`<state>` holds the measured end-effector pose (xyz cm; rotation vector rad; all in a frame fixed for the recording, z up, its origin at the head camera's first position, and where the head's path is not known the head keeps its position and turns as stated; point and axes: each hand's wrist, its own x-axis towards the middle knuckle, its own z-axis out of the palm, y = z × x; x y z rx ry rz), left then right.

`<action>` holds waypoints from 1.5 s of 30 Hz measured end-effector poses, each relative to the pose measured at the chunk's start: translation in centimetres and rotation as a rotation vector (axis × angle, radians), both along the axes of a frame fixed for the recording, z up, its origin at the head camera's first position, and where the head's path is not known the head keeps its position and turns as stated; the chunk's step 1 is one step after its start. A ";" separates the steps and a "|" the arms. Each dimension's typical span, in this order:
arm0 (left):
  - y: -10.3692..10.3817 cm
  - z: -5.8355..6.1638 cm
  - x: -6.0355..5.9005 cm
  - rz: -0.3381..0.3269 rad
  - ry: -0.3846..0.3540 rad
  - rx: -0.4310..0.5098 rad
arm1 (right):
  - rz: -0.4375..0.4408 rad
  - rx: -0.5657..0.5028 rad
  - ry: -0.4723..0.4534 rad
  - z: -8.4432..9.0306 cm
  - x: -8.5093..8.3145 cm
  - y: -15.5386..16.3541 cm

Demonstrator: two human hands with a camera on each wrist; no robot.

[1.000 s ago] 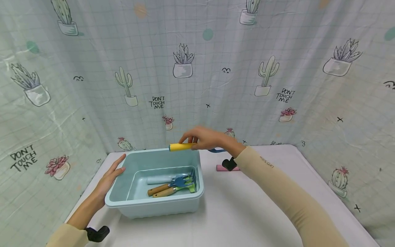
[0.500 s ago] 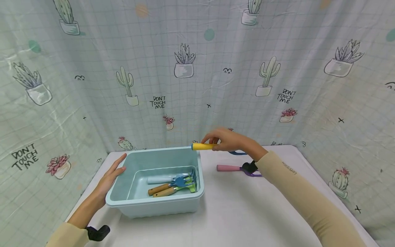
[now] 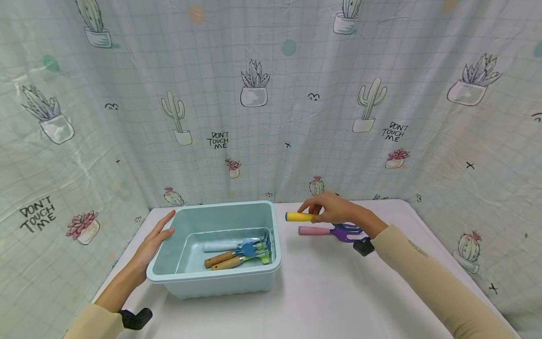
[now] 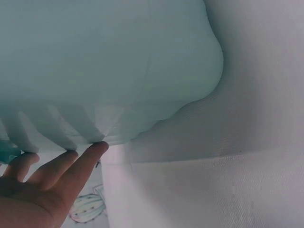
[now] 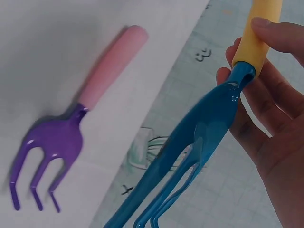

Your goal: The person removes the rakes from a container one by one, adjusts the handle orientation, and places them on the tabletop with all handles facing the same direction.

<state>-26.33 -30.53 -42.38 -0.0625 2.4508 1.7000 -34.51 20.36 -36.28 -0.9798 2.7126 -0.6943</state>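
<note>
My right hand (image 3: 334, 209) pinches the yellow handle of a small garden fork (image 3: 298, 216) with a blue metal head (image 5: 190, 147), just above the table to the right of a light blue plastic tub (image 3: 216, 249). Beside it on the table lies a purple fork with a pink handle (image 3: 322, 231), also plain in the right wrist view (image 5: 76, 128). My left hand (image 3: 152, 245) rests with straight fingers (image 4: 71, 166) against the tub's left outer wall (image 4: 109, 71). Inside the tub lie several small tools (image 3: 237, 252) with wooden and pale handles.
A white table (image 3: 338, 292) carries everything, with bare surface in front of and to the right of the tub. A cactus-print curtain (image 3: 271, 103) closes off the back and both sides, close behind the tub.
My right hand has carried the yellow-handled fork from above the tub's back rim rightward and down, beside the purple fork on the table. The left hand has stayed on the tub.
</note>
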 end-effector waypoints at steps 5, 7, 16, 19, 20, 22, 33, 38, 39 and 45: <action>0.0 0.0 0.0 0.002 0.003 -0.001 | -0.019 0.019 -0.037 -2.1 0.4 1.2; 0.0 0.0 0.0 0.003 0.003 -0.005 | -0.017 0.026 -0.045 -2.9 0.6 1.6; 0.0 -0.1 -0.1 0.002 0.000 -0.008 | 0.024 0.029 -0.063 -6.8 1.6 3.1; -0.1 -0.1 -0.2 0.001 -0.002 -0.011 | 0.016 0.041 -0.069 -8.0 1.9 3.5; -0.1 -0.1 -0.2 0.000 -0.002 -0.011 | 0.008 0.045 -0.076 -8.3 2.1 3.5; -0.1 -0.1 -0.2 0.000 -0.003 -0.011 | -0.007 0.053 -0.085 -8.7 2.4 3.6; -0.1 -0.1 -0.1 -0.004 0.006 -0.009 | -0.014 0.038 -0.059 -10.1 3.1 3.9; -0.1 -0.1 -0.1 -0.005 0.005 -0.005 | 0.003 0.034 -0.030 -10.0 3.3 3.8; -0.1 0.0 -0.1 -0.006 0.004 -0.006 | 0.004 0.038 -0.025 -10.0 3.3 3.8; -0.1 0.0 -0.1 -0.005 -0.004 -0.006 | -0.006 0.050 -0.027 -10.1 3.3 3.7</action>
